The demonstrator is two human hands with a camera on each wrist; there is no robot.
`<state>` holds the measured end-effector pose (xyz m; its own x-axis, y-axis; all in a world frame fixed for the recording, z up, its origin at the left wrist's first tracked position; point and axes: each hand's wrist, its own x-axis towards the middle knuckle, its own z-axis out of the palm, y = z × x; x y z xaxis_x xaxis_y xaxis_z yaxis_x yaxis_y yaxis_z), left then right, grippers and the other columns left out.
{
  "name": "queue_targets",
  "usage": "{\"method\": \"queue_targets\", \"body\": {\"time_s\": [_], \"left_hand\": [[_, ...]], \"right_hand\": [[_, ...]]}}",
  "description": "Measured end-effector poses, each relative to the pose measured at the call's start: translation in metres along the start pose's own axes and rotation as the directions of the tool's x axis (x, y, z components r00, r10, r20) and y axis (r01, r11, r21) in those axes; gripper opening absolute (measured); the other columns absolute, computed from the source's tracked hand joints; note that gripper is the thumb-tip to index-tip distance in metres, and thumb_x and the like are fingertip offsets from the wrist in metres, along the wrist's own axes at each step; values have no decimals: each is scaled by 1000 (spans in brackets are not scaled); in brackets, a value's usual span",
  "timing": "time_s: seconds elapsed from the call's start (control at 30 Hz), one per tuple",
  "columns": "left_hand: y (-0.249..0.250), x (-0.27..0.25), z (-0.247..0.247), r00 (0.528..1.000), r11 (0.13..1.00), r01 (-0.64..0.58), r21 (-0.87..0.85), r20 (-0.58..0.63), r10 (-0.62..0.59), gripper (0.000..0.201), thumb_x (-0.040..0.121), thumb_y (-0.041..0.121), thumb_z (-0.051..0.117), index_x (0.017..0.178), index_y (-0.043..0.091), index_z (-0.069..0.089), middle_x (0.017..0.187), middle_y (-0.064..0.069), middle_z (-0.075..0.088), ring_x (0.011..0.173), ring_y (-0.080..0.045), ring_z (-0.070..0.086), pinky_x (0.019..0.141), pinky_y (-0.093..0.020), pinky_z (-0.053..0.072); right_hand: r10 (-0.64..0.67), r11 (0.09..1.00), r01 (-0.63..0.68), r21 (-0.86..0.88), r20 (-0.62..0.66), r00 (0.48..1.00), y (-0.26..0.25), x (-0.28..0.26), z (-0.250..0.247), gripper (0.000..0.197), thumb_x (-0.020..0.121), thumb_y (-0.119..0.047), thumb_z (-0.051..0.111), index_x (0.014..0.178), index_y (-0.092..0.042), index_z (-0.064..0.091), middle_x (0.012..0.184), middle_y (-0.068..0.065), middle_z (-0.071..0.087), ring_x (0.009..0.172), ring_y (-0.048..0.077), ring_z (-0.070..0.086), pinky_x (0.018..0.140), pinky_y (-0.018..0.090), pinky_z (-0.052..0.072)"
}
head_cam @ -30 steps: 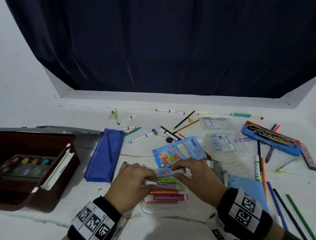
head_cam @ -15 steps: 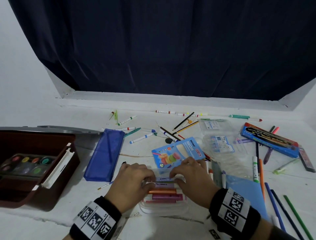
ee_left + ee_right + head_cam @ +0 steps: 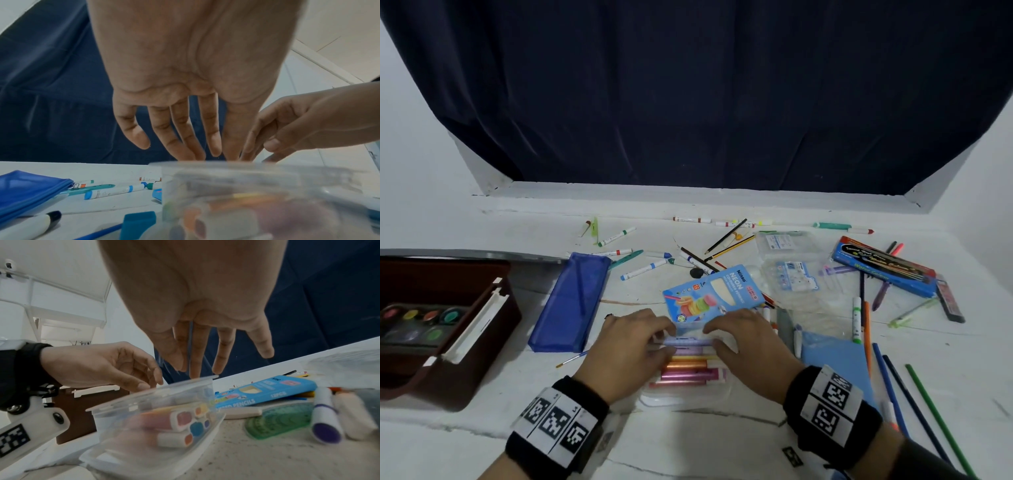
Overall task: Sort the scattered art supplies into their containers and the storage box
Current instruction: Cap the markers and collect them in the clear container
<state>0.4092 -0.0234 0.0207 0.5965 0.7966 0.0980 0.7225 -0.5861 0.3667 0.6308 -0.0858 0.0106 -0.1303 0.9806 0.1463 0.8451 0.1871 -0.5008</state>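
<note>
A clear plastic tub (image 3: 688, 399) sits at the near middle of the table and holds several coloured highlighters (image 3: 688, 368). A lavender marker (image 3: 688, 341) lies across the top of them. My left hand (image 3: 667, 339) pinches its left end between thumb and fingers. My right hand (image 3: 712, 337) pinches the right end. In the wrist views the fingertips of the left hand (image 3: 205, 152) and the right hand (image 3: 195, 369) dip behind the tub's rim (image 3: 154, 394), so the contact itself is hidden. The brown storage box (image 3: 465, 370) stands open at the left.
A paint palette (image 3: 417, 322) lies in the box. A blue pouch (image 3: 571, 301) lies left of my hands and a neon pencil pack (image 3: 709, 294) just beyond them. Clear bags (image 3: 794, 274), a blue pen box (image 3: 883, 265), a blue folder (image 3: 835, 363) and loose pencils (image 3: 893, 387) crowd the right.
Both hands have lowered the lavender marker from above the tub onto the highlighters inside it and moved slightly away from me.
</note>
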Motion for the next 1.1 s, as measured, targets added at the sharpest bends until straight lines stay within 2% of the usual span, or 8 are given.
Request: {"method": "queue_targets", "body": {"time_s": [0.13, 0.27, 0.4, 0.5, 0.67, 0.83, 0.9, 1.1], "left_hand": [[17, -8, 4, 997, 997, -21, -77, -74, 16, 22, 90, 51, 60, 111, 43, 59, 90, 22, 57, 85, 2, 55, 88, -37, 50], [41, -14, 7, 986, 953, -68, -295, -167, 19, 12, 94, 49, 55, 95, 37, 52, 61, 11, 58, 61, -8, 57, 62, -31, 49], [61, -11, 11, 987, 876, -70, -477, -160, -8, 19, 94, 49, 51, 93, 30, 52, 57, 0, 55, 53, -12, 51, 57, -28, 44], [73, -3, 13, 990, 832, -75, -550, -141, -4, 28, 91, 53, 49, 91, 26, 57, 60, -14, 51, 57, -28, 48, 55, -28, 43], [86, 12, 15, 995, 761, -74, -645, -96, 16, 18, 95, 37, 55, 87, 23, 60, 58, -11, 46, 50, -6, 39, 50, -11, 37], [92, 25, 28, 996, 748, -77, -659, -91, 22, 14, 100, 31, 55, 89, 23, 59, 52, 2, 42, 45, -6, 43, 48, -17, 38], [98, 28, 33, 996, 749, -78, -658, -89, 26, 15, 98, 37, 54, 91, 25, 59, 54, -2, 42, 49, -9, 42, 50, -28, 41], [123, 44, 38, 997, 754, -40, -655, -72, -9, 31, 87, 60, 51, 96, 32, 59, 65, -16, 51, 58, -30, 50, 54, -36, 46]], "right_hand": [[16, 995, -1, 103, -153, 988, 5, -22, -8, 19, 93, -23, 61, 110, -28, 67, 110, -12, 68, 105, 7, 56, 96, 32, 45], [53, 975, 13, 221, -288, 956, 8, -42, -18, 11, 87, -11, 62, 92, -21, 60, 87, -9, 64, 84, 9, 60, 76, 32, 50], [149, 946, -34, 321, -340, 929, 12, -58, -29, 19, 86, -5, 64, 92, -21, 55, 78, -8, 60, 75, 11, 59, 67, 21, 47], [195, 930, -60, 364, -347, 917, 21, -67, -34, 19, 88, -6, 65, 93, -24, 58, 75, -8, 62, 70, 13, 59, 63, 21, 48], [265, 905, -107, 411, -350, 898, 36, -84, -43, 16, 90, -2, 64, 91, -18, 61, 69, -12, 59, 65, 4, 57, 68, 18, 48], [381, 865, -204, 459, -334, 862, 62, -95, -62, 17, 92, -6, 64, 92, -23, 61, 70, 1, 66, 66, 19, 63, 64, 26, 49], [432, 840, -235, 490, -340, 835, 72, -103, -73, 17, 91, -8, 64, 93, -24, 61, 70, 4, 66, 66, 22, 64, 62, 28, 48], [448, 853, -286, 435, -333, 830, 121, -115, -117, 18, 91, -7, 64, 91, -25, 62, 72, 0, 66, 67, 21, 64, 63, 24, 49]]}}
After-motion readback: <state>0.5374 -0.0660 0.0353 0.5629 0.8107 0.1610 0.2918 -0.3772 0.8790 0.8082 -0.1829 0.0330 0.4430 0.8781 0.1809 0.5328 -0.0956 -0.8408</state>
